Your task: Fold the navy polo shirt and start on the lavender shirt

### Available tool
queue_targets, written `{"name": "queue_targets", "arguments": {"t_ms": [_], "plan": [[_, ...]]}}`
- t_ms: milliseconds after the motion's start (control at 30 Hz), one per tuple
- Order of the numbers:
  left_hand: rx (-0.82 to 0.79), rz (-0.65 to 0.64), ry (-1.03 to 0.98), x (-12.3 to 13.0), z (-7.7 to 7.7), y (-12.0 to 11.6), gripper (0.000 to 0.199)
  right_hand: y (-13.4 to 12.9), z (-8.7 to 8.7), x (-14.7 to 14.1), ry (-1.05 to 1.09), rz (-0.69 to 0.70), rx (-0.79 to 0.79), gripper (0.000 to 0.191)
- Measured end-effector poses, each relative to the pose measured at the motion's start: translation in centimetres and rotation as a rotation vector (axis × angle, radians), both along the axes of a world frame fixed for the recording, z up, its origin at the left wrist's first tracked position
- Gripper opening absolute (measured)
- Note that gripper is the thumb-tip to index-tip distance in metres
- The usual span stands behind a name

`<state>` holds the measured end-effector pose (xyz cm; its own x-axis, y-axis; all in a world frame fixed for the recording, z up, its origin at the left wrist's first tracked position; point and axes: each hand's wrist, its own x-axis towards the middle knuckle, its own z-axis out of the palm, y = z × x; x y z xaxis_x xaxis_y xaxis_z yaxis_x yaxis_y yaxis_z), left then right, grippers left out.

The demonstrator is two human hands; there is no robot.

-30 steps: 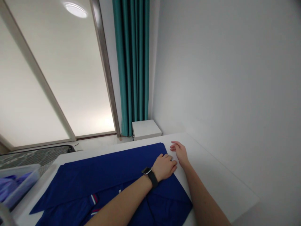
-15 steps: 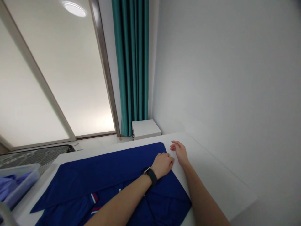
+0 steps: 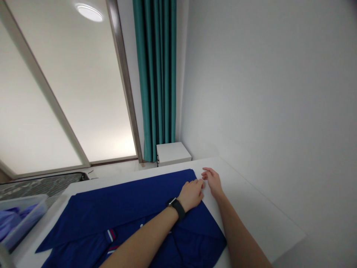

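Covering lower L to ctr of frame, a dark-blue cloth garment (image 3: 131, 203) w/ red-&-white striped trim (image 3: 112, 235) is spread on a white table (image 3: 256, 212). L hand (image 3: 190, 194), strapped w/ black smartwatch (image 3: 178, 209), is rested, curled, on garment's R edge; whether it's gripped can't be told. R hand (image 3: 213, 183) is held loose, unclenched, just beside that edge.

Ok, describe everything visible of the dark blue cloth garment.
The dark blue cloth garment looks smooth and matte, with a small white button and red and white striped trim. It lies flat on the white table, its far panel apparently folded over. The left hand rests across its right edge; its near part is cropped.
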<state>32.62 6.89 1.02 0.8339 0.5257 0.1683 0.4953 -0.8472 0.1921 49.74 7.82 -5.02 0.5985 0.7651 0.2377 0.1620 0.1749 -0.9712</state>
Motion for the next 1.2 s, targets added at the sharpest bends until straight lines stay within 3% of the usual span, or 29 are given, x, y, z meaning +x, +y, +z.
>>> {"name": "queue_targets", "arguments": {"t_ms": [200,367,467,567,767,933,1067,1200], "plan": [[-0.008,0.071,-0.257,-1.7,3.3,4.2,0.018,0.0,0.2,-0.3,-0.048,0.025,-0.039,0.037],[-0.081,0.060,-0.460,-2.6,4.9,7.9,0.019,-0.1,0.9,-0.9,-0.117,0.094,-0.072,0.037],[-0.080,0.045,-0.492,-2.7,5.5,8.4,0.017,0.0,1.2,-1.8,-0.141,0.171,-0.096,0.040],[-0.107,0.010,-0.552,-2.6,5.7,7.5,0.016,0.6,1.4,-2.6,-0.134,0.252,-0.143,0.043],[-0.087,-0.105,-0.471,-2.6,3.5,2.9,0.018,2.9,1.7,-1.6,-0.093,0.325,-0.312,0.039],[0.162,-0.222,-0.136,-4.2,0.7,-1.3,0.023,5.0,2.2,-0.5,-0.128,0.367,-0.453,0.029],[0.236,-0.241,-0.038,-5.1,-0.7,-2.5,0.024,5.9,2.3,-0.5,-0.196,0.394,-0.473,0.027],[0.241,-0.196,-0.020,-5.1,-1.0,-2.5,0.023,6.5,2.0,-1.0,-0.255,0.392,-0.441,0.024]]}}
